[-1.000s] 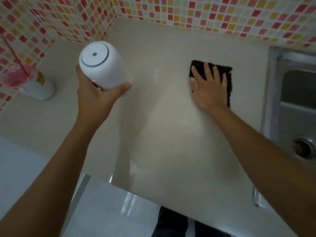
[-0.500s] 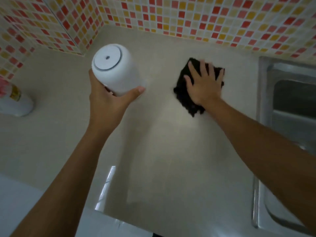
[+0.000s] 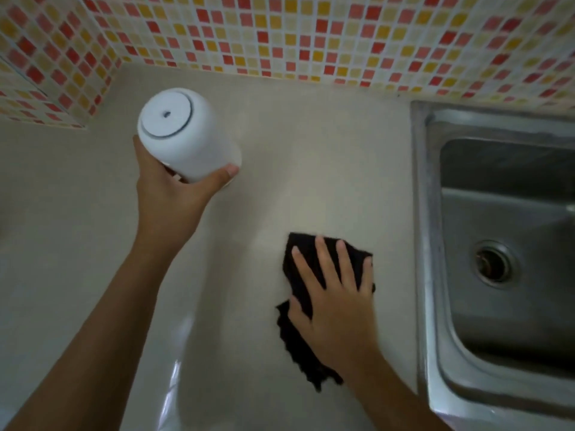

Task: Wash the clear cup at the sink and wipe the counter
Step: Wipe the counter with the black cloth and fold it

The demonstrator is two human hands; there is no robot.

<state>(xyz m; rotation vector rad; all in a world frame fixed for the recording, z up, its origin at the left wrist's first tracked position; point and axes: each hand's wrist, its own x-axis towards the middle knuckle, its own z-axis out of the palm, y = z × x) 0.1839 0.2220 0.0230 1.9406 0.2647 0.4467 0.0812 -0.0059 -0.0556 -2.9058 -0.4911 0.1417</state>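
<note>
My left hand (image 3: 169,197) grips a white cylindrical container (image 3: 186,135) and holds it up above the beige counter (image 3: 77,213), its round lidded end toward the camera. My right hand (image 3: 336,293) lies flat with spread fingers on a black cloth (image 3: 298,343), pressing it onto the counter just left of the steel sink (image 3: 510,321). The cloth is crumpled, trailing toward me under the palm. No clear cup is in view.
The sink basin with its round drain (image 3: 493,265) fills the right side. A mosaic tile wall (image 3: 280,35) in red, orange and cream runs along the back and left. The counter's front edge lies at the bottom of the frame.
My right hand has dragged the black cloth from near the back wall toward me and toward the sink. My left hand keeps the white container lifted. The view shifted right; the left bottle left the frame.
</note>
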